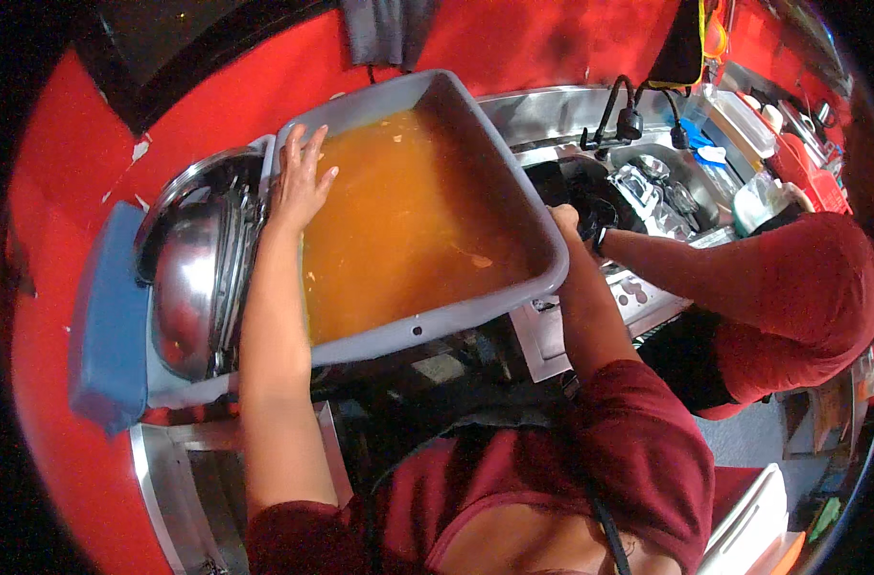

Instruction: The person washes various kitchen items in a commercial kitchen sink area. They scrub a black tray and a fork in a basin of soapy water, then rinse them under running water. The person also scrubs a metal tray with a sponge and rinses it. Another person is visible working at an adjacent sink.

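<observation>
A large grey plastic tub lies before me, holding murky orange-brown liquid with small scraps floating in it. Over its left rim is my left hand, fingers spread and thumb apart; it does not grip anything that I can see. At the right, my right hand is curled against the outside of the tub's rim. Its fingers are mostly hidden, so what it holds is unclear. The tub seems tilted, with the liquid reaching near its left and lower rim.
Steel bowls or lids stand in another grey tub on the left, beside a blue container. To the right a co-worker in a dark red shirt reaches into a steel sink with foil-like items, under a black faucet.
</observation>
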### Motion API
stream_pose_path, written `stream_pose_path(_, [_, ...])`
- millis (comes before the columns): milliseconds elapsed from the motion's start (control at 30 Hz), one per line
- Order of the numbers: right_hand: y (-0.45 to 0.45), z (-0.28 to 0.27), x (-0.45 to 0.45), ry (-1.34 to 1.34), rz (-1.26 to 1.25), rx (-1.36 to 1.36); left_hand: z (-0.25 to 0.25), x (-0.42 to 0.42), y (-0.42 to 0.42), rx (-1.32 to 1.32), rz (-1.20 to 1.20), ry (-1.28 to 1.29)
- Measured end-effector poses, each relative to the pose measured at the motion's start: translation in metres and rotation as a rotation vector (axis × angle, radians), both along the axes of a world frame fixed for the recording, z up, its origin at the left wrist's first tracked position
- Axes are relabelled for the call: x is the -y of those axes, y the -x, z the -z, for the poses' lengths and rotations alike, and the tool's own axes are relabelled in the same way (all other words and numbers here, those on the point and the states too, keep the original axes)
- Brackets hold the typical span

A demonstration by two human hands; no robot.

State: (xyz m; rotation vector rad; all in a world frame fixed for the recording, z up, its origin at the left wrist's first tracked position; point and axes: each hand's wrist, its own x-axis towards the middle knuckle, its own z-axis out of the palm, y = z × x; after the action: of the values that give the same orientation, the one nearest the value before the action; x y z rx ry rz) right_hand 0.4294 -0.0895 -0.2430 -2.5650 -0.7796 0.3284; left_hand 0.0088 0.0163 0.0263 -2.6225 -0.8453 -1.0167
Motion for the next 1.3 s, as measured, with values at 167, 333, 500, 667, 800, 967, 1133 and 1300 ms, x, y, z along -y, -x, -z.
stream_pose_path(167, [0.004,-0.07,0.017,-0.002,-0.038,0.033,0.016,-0.018,0.01,-0.003,-0.017,0.022])
stream_pose_path(333, [0.026,-0.195,0.021,-0.532,-0.195,0.502,0.031,-0.035,0.011,-0.011,-0.076,0.187])
stream_pose_path(500, [0.154,-0.279,0.028,-0.176,-0.956,0.208,0.052,-0.039,0.019,-0.112,-0.197,0.534])
stream_pose_path(667, [0.169,-0.155,-0.001,0.042,-1.786,0.209,0.063,-0.031,-0.013,-0.551,-0.398,0.754])
stream_pose_path(800, [0.244,-0.206,0.029,0.651,-1.664,0.744,0.079,-0.024,-0.011,-0.785,-0.379,0.843])
stream_pose_path(967, [0.217,-0.18,0.012,0.442,-1.483,0.875,0.064,0.02,-0.047,-0.991,-0.234,0.956])
stream_pose_path(1133, [0.211,-0.194,0.001,0.504,-1.315,0.595,0.097,0.041,-0.067,-1.003,-0.144,0.65])
stream_pose_path(1300, [0.187,-0.175,-0.015,0.16,-1.011,0.539,0.158,0.021,-0.101,-1.307,0.17,0.426])
